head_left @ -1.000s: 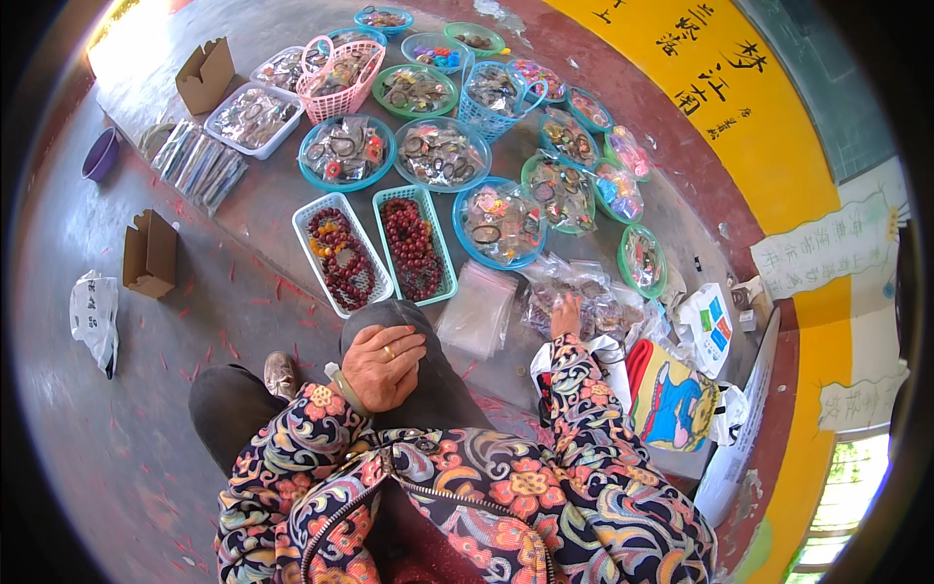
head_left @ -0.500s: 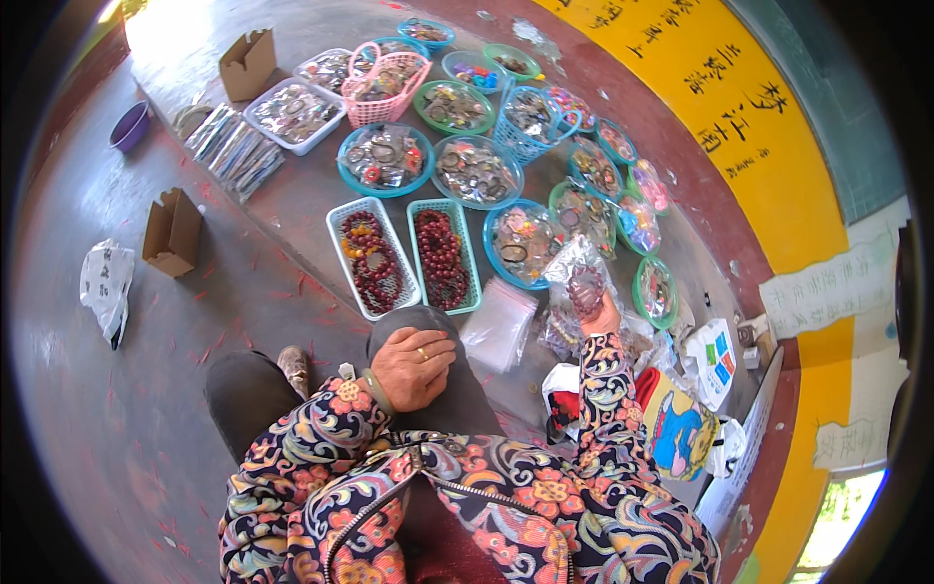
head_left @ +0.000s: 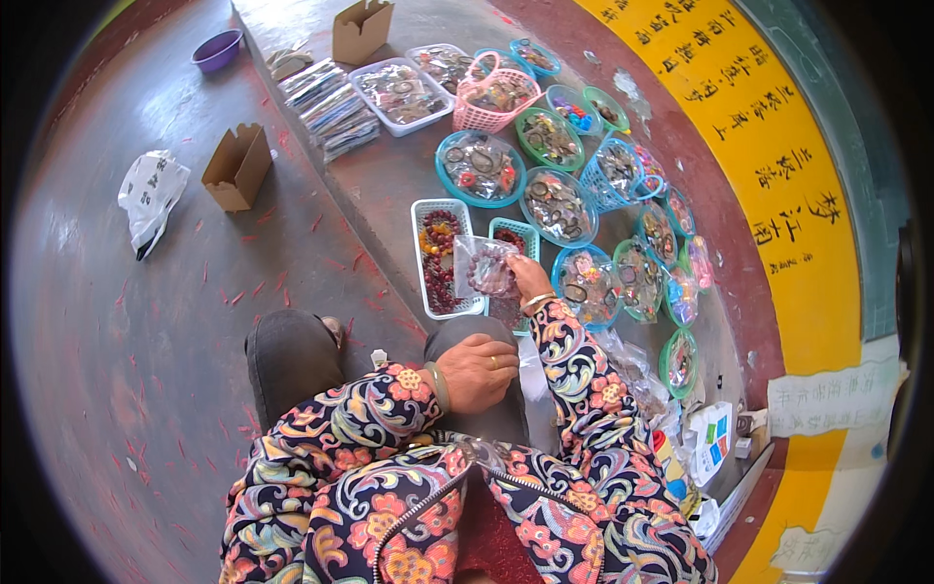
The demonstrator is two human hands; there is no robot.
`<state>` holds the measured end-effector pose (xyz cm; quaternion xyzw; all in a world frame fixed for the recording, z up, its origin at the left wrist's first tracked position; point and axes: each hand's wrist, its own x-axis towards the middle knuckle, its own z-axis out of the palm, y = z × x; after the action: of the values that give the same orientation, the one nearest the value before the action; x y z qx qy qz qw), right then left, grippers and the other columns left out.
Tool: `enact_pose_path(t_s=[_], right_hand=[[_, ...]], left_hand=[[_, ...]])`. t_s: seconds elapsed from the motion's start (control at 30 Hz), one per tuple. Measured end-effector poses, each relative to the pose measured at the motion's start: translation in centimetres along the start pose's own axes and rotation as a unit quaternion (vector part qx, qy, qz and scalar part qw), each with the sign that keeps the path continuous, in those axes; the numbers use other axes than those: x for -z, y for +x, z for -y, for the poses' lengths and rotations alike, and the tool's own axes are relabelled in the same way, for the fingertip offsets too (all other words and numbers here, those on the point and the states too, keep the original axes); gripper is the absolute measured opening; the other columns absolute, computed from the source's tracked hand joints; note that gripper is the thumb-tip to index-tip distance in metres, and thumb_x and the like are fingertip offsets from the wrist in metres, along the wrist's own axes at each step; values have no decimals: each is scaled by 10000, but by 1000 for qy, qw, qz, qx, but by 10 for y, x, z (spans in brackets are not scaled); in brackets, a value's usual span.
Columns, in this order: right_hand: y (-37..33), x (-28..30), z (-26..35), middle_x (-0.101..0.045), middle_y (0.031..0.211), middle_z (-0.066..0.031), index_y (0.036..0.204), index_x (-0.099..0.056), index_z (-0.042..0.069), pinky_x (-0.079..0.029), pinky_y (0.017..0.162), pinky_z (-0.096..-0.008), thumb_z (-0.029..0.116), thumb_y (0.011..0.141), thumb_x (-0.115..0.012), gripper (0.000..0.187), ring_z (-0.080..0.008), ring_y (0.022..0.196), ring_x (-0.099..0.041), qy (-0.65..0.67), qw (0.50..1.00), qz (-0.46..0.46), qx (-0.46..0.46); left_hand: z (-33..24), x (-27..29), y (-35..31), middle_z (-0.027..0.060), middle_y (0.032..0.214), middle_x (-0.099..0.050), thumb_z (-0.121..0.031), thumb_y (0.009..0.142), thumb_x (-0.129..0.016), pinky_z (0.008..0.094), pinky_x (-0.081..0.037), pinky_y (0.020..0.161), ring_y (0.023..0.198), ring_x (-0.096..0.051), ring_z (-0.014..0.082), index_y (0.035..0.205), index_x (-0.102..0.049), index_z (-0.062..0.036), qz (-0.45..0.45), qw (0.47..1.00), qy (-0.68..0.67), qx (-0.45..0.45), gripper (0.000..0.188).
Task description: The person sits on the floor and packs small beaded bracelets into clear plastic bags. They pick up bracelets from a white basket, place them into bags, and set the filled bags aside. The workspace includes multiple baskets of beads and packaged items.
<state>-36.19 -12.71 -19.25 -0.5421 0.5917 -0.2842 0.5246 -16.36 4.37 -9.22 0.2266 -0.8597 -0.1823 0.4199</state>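
My right hand (head_left: pixel 528 280) pinches a clear plastic bag (head_left: pixel 467 255) with a dark reddish beaded bracelet (head_left: pixel 489 272) inside. The bag hangs in front of the two long baskets and hides part of them. On its left stands a white basket (head_left: pixel 426 300) of dark red and amber beads (head_left: pixel 441 237). Behind the bag is a pale green basket (head_left: pixel 530 240), also holding dark red beads. My left hand (head_left: pixel 477 374), with a ring and a bangle, lies over my knee (head_left: pixel 472 336), fingers laid along it and holding nothing.
Round blue and green baskets of bagged trinkets (head_left: pixel 559 206) spread ahead and right, beside a pink handled basket (head_left: pixel 496 115). Cardboard boxes (head_left: pixel 238 170), a purple basin (head_left: pixel 217 54) and a white plastic bag (head_left: pixel 153 200) are on the left floor. A low floor edge (head_left: pixel 360 226) runs diagonally.
My right hand has swung left with the bagged bracelet, from beside the round baskets to over the long ones. The view has shifted left. My left hand stays on my knee.
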Motion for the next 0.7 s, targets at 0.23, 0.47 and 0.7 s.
enact_pose_path(t_s=[0.23, 0.47, 0.7], right_hand=[[14, -50, 21, -607, 742, -198, 852, -630, 18, -438, 645, -382, 319, 825, -478, 338, -319, 705, -587, -379, 910, 50, 159], [-9, -60, 60, -603, 695, -165, 757, -633, 50, -436, 620, -406, 324, 797, -511, 303, -339, 686, -581, -428, 894, -6, 134], [-19, -52, 81, -587, 750, -201, 750, -613, 55, -419, 640, -474, 310, 799, -476, 293, -391, 741, -555, -390, 906, 8, 167]], left_hand=[[4, -1, -7, 62, 985, -602, -110, 680, -606, 343, -375, 867, 1004, -534, 204, 887, -602, -51, -21, 1000, -14, 12, 215], [5, -5, -8, 61, 974, -606, -116, 684, -600, 341, -370, 871, 1001, -535, 204, 879, -605, -50, -24, 1000, -11, 8, 206], [4, -6, -6, 56, 977, -611, -117, 685, -602, 341, -369, 876, 998, -537, 200, 868, -609, -54, -22, 1000, -11, 6, 193]])
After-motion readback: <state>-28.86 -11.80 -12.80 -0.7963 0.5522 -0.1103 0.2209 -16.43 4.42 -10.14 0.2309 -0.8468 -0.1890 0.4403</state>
